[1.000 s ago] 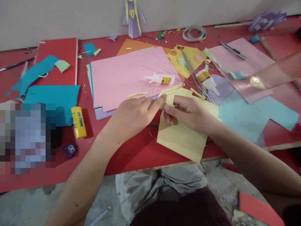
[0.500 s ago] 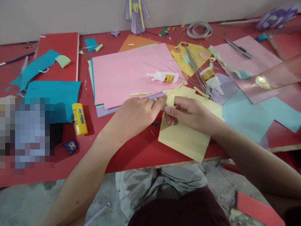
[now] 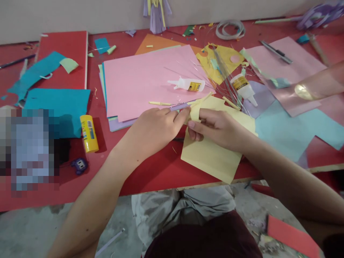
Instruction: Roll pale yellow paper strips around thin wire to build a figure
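Between my two hands a narrow yellow paper strip (image 3: pixel 195 111) is bent into a small loop. My left hand (image 3: pixel 163 123) pinches its left side with thumb and forefinger. My right hand (image 3: pixel 215 127) holds the other side between thumb and fingers. Under my right hand lies a pale yellow paper sheet (image 3: pixel 212 161), partly covered by it. Just beyond my fingertips is a thin rolled yellow paper stick (image 3: pixel 159 103) with wire on it. A stack of pink paper (image 3: pixel 139 79) lies behind my left hand, and a white glue bottle (image 3: pixel 189 85) rests on it.
A second glue bottle (image 3: pixel 244 89) lies by thin wires on cut yellow paper (image 3: pixel 228 59). At left are a yellow glue stick (image 3: pixel 89 133) and teal paper (image 3: pixel 59 107). A utility knife (image 3: pixel 276 52) sits on pink paper at right, near another person's forearm (image 3: pixel 328 80).
The camera view has shifted slightly. My hands keep the same grip on the yellow strip, with hardly any movement.
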Motion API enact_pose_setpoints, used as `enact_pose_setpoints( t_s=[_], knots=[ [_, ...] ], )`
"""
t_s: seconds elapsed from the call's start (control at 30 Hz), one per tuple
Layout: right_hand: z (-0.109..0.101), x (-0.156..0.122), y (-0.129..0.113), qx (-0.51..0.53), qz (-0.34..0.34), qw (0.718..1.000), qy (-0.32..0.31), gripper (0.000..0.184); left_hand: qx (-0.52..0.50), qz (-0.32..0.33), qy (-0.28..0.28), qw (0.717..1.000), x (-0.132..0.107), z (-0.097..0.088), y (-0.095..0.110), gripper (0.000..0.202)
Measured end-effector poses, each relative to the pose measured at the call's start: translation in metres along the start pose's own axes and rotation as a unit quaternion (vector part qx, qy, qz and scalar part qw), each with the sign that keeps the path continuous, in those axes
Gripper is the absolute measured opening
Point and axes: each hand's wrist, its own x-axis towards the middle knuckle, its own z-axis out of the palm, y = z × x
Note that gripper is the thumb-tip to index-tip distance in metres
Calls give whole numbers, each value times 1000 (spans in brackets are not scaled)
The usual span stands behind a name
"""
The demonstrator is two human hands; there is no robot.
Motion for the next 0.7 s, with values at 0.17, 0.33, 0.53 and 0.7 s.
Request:
enact_pose_setpoints(
  t_s=[0.17,0.33,0.53,0.7],
  knots=[
    [1,0,1,-63,-7,998,10,30,-10,-3,1,1000,0,-1,0,35],
    [1,0,2,-121,-20,992,18,30,-25,-3,-10,1000,0,-2,0,37],
    [1,-2,1,-166,-34,985,17,27,-10,-7,-21,1000,-1,-4,1,38],
    [1,-3,0,-165,-32,986,21,27,-13,-10,-23,1000,-1,-4,3,38]
  ],
)
